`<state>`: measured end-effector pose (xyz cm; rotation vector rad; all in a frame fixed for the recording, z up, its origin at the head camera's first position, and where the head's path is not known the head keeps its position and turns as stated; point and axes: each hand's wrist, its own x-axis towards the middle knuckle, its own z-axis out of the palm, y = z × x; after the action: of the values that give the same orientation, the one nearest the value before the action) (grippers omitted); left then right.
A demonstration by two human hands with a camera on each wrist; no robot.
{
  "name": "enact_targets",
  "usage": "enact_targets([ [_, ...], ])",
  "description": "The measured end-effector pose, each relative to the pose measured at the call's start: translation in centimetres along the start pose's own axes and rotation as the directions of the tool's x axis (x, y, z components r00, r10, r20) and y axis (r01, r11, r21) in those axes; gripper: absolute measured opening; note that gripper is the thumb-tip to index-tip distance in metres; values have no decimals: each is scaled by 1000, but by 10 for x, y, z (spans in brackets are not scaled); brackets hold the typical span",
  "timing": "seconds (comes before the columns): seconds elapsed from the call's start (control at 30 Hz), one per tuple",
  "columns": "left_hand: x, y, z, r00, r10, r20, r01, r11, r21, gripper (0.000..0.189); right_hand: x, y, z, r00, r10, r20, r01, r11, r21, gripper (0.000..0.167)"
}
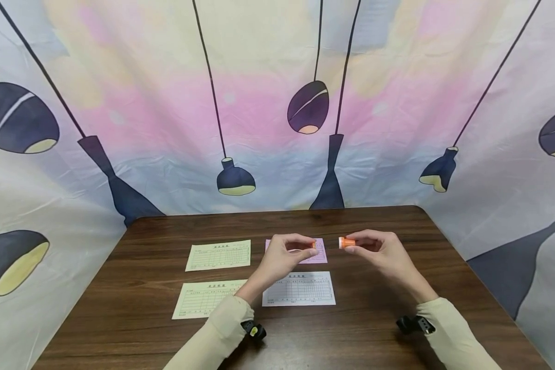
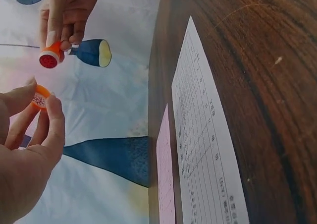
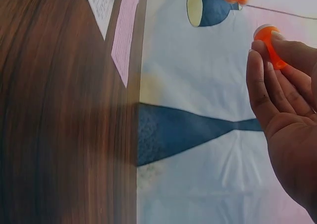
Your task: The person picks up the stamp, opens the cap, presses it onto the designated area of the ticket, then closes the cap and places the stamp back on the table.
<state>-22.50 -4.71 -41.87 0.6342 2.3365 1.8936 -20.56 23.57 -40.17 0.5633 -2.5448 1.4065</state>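
My right hand (image 1: 388, 252) pinches a small orange stamp (image 1: 347, 243) by its body, above the table. The stamp's round red face (image 2: 48, 60) is bare and points toward my left hand. In my left hand (image 1: 282, 254), thumb and fingertips pinch the stamp's orange cap (image 2: 39, 101), whose round side with a branching mark shows in the left wrist view. Cap and stamp are apart, with a short gap between them. Behind the left fingers lies a pink form (image 1: 321, 252), partly hidden. A white form (image 1: 298, 290) lies below it on the table.
Two pale yellow-green forms, an upper one (image 1: 218, 256) and a lower one (image 1: 199, 300), lie on the left of the brown wooden table (image 1: 134, 288). My left forearm covers part of the lower one. A curtain (image 1: 268, 118) printed with lamps hangs behind the table.
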Motion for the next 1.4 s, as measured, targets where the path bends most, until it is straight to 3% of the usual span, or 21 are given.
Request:
enact_targets([
  [0.23, 12, 0, 16, 999, 35, 39, -38, 997, 69, 23, -6, 6, -17, 999, 3, -48, -4, 999, -35, 25],
  [0.5, 22, -5, 30, 996, 3, 94, -18, 988, 156, 19, -13, 15, -36, 995, 7, -102, -15, 997, -74, 24],
  [0.77, 33, -8, 38, 989, 1, 146, -39, 964, 261, 18, -20, 19, -50, 991, 7, -132, -21, 995, -101, 24],
  [1.03, 45, -10, 54, 977, -46, 206, -28, 939, 342, 18, -26, 20, -60, 987, -7, -160, -16, 989, -144, 24],
  [1.2, 50, -14, 67, 959, -51, 277, -69, 910, 409, 14, -27, 19, -63, 987, -8, -163, -16, 989, -146, 23],
  [1.4, 58, -16, 78, 938, -9, 346, -178, 844, 505, 11, -28, 18, -63, 986, -1, -165, -22, 990, -139, 23],
])
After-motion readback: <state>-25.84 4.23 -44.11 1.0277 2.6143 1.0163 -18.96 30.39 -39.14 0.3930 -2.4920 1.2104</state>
